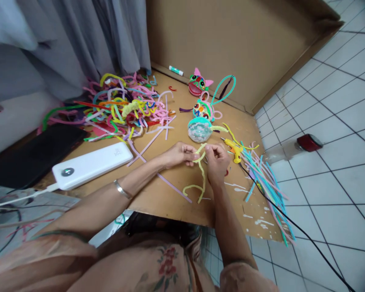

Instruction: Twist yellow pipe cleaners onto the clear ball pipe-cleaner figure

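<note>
A pale yellow pipe cleaner (pixel 203 174) is bent into a loop at its top, and its long tail hangs down to a curled, forked lower end. My left hand (pixel 182 155) pinches the loop from the left. On the other side, my right hand (pixel 216 159) grips it between thumb and fingers. Just beyond the hands sits a clear rounded piece with a turquoise fuzzy rim (pixel 200 130), a pale yellow strand sticking out to its right. Behind it lies a colourful animal face (pixel 202 109) with pink loop ears. Something red is partly hidden beside my right hand.
A yellow glue gun (pixel 233 150) with a black cord lies right of my hands, near straight pipe cleaners (pixel 266 182). Tangled pipe cleaners (pixel 124 105) heap at left, behind a white power bank (pixel 93 165). A pink-eared face (pixel 198 83) and glue stick (pixel 176 70) lie farther back.
</note>
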`<act>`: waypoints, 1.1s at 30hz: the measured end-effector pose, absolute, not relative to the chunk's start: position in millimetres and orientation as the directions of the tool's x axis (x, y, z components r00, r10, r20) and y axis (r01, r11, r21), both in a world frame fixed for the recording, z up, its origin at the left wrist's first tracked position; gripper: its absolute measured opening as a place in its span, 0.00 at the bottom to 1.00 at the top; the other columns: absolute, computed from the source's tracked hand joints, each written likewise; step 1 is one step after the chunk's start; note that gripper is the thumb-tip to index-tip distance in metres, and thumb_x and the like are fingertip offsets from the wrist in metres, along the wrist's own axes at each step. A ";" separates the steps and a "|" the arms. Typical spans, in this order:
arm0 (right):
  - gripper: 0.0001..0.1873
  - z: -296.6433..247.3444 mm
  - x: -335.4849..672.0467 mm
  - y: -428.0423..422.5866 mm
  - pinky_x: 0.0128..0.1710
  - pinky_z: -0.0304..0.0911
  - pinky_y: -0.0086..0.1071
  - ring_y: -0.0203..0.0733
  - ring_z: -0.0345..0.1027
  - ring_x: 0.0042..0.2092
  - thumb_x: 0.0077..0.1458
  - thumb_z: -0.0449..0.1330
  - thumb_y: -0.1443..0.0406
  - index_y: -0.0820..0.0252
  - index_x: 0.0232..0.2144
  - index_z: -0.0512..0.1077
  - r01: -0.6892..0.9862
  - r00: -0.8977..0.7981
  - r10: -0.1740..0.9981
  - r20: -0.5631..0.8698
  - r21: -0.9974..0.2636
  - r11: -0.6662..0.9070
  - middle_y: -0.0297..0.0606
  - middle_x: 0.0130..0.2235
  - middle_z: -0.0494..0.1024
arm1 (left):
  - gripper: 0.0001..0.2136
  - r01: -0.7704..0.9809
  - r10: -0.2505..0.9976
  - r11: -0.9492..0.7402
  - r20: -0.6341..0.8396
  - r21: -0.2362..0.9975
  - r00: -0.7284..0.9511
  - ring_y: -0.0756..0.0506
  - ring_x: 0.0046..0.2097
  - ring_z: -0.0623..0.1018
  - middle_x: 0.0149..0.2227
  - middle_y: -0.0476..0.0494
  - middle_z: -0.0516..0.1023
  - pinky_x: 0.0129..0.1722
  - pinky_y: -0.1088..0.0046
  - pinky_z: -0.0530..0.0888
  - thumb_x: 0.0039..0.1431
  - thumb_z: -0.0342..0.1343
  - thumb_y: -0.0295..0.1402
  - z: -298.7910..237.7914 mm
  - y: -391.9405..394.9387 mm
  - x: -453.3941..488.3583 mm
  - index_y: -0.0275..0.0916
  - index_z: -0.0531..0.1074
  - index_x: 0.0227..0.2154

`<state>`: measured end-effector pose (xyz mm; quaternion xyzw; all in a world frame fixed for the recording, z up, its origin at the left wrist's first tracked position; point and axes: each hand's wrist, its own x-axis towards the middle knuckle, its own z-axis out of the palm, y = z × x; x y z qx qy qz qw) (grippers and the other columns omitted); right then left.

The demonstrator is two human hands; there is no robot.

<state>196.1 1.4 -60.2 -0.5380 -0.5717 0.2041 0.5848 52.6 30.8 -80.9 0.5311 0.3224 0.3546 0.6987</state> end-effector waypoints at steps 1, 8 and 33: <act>0.11 -61.1 195.3 1.3 0.30 0.57 0.29 0.32 0.57 0.28 0.50 0.58 0.62 0.61 0.20 0.68 0.357 0.270 0.858 0.437 -0.873 0.332 0.29 0.24 0.65 | 0.14 -0.150 0.837 0.174 -0.066 0.973 0.543 0.53 0.23 0.71 0.19 0.48 0.73 0.24 0.79 0.66 0.42 0.68 0.39 -81.7 30.7 53.0 0.32 0.73 0.21; 0.09 -68.2 189.6 2.1 0.29 0.56 0.28 0.31 0.56 0.26 0.45 0.57 0.64 0.60 0.17 0.64 0.164 0.396 0.849 0.350 -0.936 0.310 0.28 0.23 0.63 | 0.14 -0.143 0.847 0.155 -0.057 0.978 0.528 0.53 0.22 0.71 0.19 0.47 0.73 0.24 0.77 0.67 0.39 0.69 0.37 -87.5 32.0 55.4 0.32 0.74 0.21; 0.13 -75.9 199.7 6.2 0.25 0.53 0.27 0.31 0.55 0.24 0.47 0.59 0.58 0.62 0.21 0.71 0.404 0.133 0.955 0.264 -0.895 0.191 0.29 0.21 0.65 | 0.14 -0.427 0.928 0.241 -0.078 0.872 0.366 0.57 0.23 0.68 0.20 0.50 0.72 0.25 0.81 0.65 0.39 0.71 0.36 -80.2 43.2 43.4 0.31 0.74 0.23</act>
